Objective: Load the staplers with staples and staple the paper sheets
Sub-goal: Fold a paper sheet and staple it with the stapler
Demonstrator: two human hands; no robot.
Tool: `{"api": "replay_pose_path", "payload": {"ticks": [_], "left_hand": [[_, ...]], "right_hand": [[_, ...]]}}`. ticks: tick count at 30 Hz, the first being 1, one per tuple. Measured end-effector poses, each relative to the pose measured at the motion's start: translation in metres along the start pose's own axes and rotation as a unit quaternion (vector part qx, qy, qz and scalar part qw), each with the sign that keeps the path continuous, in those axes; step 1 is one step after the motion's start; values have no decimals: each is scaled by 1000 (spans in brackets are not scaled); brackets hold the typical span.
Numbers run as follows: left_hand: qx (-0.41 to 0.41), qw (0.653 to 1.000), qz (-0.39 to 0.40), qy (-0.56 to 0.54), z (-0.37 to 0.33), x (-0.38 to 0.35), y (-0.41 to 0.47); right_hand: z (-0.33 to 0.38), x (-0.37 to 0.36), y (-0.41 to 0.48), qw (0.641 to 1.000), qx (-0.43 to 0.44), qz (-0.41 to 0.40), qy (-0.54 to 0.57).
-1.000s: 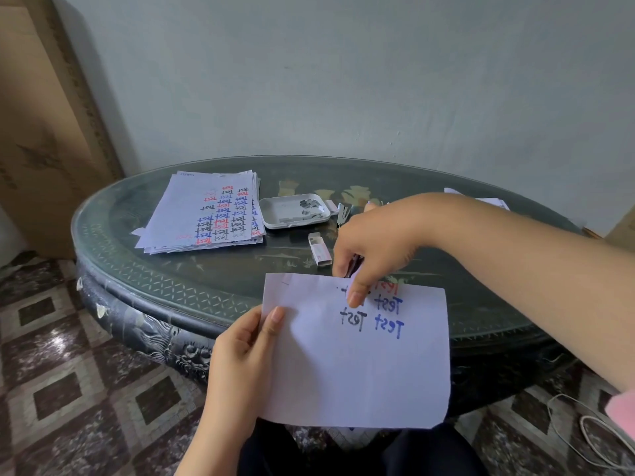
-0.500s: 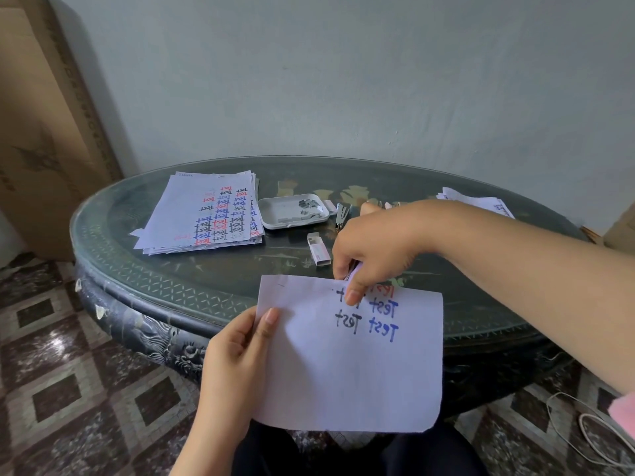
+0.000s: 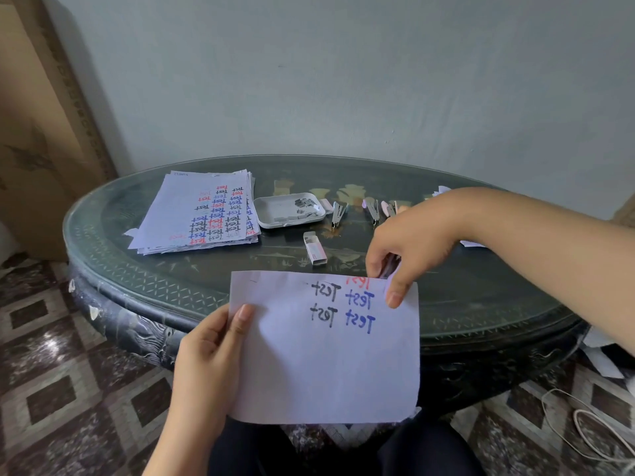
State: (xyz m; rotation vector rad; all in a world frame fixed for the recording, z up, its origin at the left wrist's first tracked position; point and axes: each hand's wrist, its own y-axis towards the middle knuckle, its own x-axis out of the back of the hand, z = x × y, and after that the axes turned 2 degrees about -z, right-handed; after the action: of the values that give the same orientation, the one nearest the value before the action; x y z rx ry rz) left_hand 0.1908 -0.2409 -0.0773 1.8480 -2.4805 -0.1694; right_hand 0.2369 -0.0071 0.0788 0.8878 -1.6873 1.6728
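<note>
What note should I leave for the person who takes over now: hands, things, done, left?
Left hand holds the paper by its left edge, in front of the table.
Right hand grips a small stapler at its top right corner.
Spare staplers, staple tray, staple box, paper stack: on the table.
Done: this staple unclear. Left: the stack.

Right hand (image 3: 409, 249) with stapler (image 3: 391, 264) now nearer the paper sheet (image 3: 326, 365)'s top right corner, sheet slightly farther left.
</note>
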Motion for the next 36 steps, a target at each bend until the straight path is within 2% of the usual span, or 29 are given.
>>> {"api": "replay_pose_path", "payload": {"ticks": [3,14,22,25,27,29,30,32,33,34,36], "left_hand": [[-8,1000,1,12,0,1,1],[-13,1000,7,11,-3,-1,-2],[-9,1000,8,11,-1,-3,-1],[-6,1000,3,17,-2,-3,-1],[2,1000,-2,27,0,-2,1],[16,999,-5,32,2,-1,5],[24,999,-8,31,3,0,7],[21,998,-20,50,4,1,12],[14,997,-27,65,4,2,15],[6,996,-33,77,4,3,17],[3,995,-35,92,4,3,21]], "right_hand": [[-5,-1,-6,1000,-22,9,4],[-6,-6,-6,1000,-21,11,-17],[-11,-12,2,997,-30,-16,-63],[-16,-16,2,1000,-15,-21,-13],[-24,-19,-2,998,-6,-33,60],[-36,-30,-5,982,-11,-73,176],[-43,-40,-3,963,-24,-111,245],[-55,-72,12,895,-81,-219,380],[-59,-90,26,859,-123,-280,411],[-64,-108,41,840,-168,-332,396],[-65,-134,66,849,-244,-370,286]]}}
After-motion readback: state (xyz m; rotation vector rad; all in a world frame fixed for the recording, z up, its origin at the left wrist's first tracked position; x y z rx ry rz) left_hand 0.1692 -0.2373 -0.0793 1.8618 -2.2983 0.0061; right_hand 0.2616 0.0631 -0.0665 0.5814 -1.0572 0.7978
